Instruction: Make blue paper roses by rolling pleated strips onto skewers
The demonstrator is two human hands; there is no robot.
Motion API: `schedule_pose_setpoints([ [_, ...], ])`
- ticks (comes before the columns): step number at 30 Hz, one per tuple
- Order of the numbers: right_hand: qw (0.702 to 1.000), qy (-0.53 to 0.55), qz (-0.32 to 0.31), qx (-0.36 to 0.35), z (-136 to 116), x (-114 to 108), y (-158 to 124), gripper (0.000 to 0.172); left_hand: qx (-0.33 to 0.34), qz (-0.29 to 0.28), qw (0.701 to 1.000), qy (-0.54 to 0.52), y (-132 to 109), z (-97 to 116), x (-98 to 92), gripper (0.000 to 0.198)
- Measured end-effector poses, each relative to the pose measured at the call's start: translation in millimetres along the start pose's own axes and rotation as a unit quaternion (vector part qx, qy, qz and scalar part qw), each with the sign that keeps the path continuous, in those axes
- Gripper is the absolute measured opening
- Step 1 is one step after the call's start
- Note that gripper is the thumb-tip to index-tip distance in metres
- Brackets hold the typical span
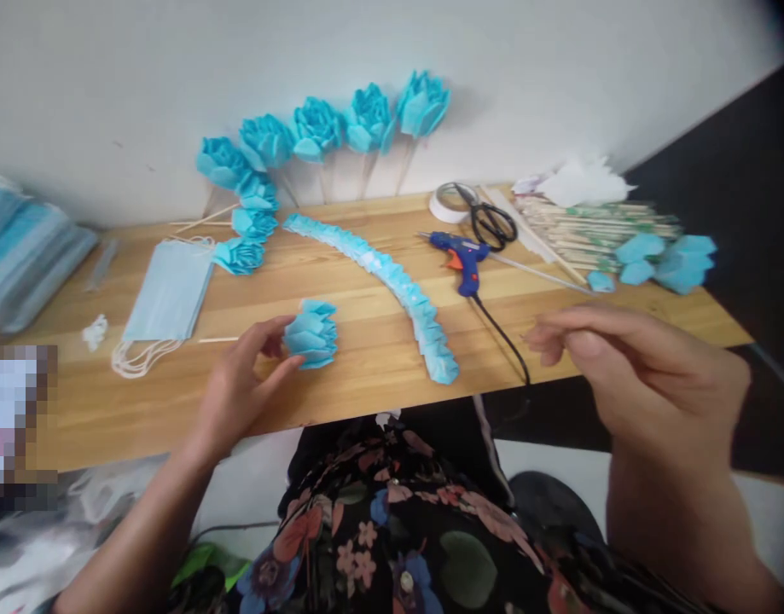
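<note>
Between the thumb and fingers of my left hand (241, 384) is a small blue paper-like flower (311, 334), held low over the front of the table. My right hand (635, 367) is raised at the table's right front, its thumb and fingertips pinched together; whatever they may hold is too small to make out. A long curved strip of overlapping blue petals (392, 273) lies between the hands. Left of my right hand rests a blue glue gun (460, 256) with an orange trigger. Loose blue petal pieces (641, 256) lie beyond that hand.
Several finished blue flowers (318, 128) on sticks lean against the wall. Folded face masks (171, 290) lie at left, beside a larger stack (26, 256). Tape (444, 205), black scissors (494, 225) and a bundle of sticks (583, 234) occupy the back right. The glue gun's cord (503, 335) hangs over the front edge.
</note>
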State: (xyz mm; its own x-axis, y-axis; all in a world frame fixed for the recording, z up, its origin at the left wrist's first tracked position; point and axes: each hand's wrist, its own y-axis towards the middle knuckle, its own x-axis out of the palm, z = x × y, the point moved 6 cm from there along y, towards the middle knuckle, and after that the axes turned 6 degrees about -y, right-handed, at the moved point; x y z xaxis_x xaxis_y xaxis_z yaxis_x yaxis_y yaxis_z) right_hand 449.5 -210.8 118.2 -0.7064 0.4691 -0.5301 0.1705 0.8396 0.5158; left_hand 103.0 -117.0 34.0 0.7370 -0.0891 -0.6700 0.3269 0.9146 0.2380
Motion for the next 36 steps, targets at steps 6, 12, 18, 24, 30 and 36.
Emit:
schedule_pose_setpoints([
  [6,0.997,-0.001,0.063,0.048,31,-16,1,0.027,-0.016,0.010,0.999,0.031,-7,-10,-5.5,0.047],
  [12,0.994,-0.013,0.048,0.097,60,-17,-1,0.017,-0.034,0.050,0.996,0.065,-14,-15,-17.6,0.048],
  [18,0.992,0.015,0.036,0.123,67,-9,-1,0.016,-0.017,0.119,0.990,0.069,-21,9,-26.3,0.039],
  [24,0.990,0.024,-0.002,0.141,69,6,-11,0.015,0.068,0.063,0.995,0.025,-36,55,2.9,0.030],
  [30,0.992,-0.027,-0.063,0.109,65,16,-25,0.017,0.233,-0.094,0.965,-0.080,-42,104,69.9,0.020],
  [36,0.992,-0.052,-0.075,0.088,65,10,-26,0.019,0.262,-0.121,0.953,-0.098,-38,112,95.0,0.015],
])
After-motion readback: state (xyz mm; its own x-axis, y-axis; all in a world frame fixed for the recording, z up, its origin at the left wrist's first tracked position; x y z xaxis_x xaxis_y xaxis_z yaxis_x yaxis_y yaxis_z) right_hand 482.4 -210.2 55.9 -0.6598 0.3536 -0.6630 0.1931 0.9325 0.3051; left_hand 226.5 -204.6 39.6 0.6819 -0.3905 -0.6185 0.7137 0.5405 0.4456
